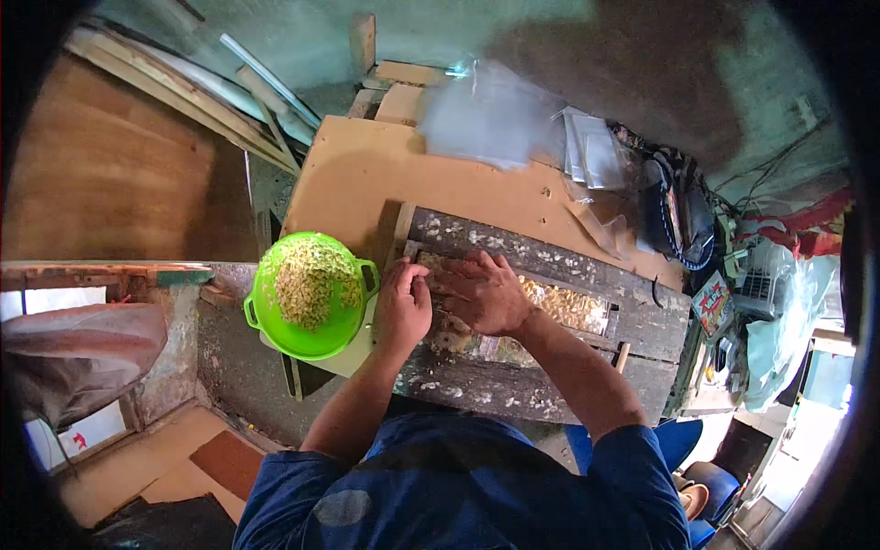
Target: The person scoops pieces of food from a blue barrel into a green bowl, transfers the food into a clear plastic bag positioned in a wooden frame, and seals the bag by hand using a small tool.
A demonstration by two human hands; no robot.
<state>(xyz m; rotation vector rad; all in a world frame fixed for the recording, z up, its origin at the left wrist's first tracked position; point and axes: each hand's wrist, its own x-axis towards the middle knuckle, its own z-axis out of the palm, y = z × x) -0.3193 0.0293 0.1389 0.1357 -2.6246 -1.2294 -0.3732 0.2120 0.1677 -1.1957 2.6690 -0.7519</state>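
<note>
My left hand point(404, 307) is at the left end of a dark, weathered wooden board point(632, 302), fingers curled in and thumb close to them. Whatever it holds, if anything, is hidden. My right hand point(484, 295) lies palm down beside it over the board's recess, fingers stretched and slightly apart. Small golden-yellow pieces point(570, 308) fill the right part of that recess; their kind is too small to tell. Left of my left hand stands a bright green two-handled plastic basin point(316, 343), partly filled with pale, chopped-looking bits point(310, 286).
A tan tabletop point(348, 179) extends beyond the board, with clear plastic bags point(495, 115) at its far edge. A dark bag point(676, 206) sits at the far right. Wooden planks point(174, 92) lean at the left, and blue chairs point(710, 490) stand at the lower right.
</note>
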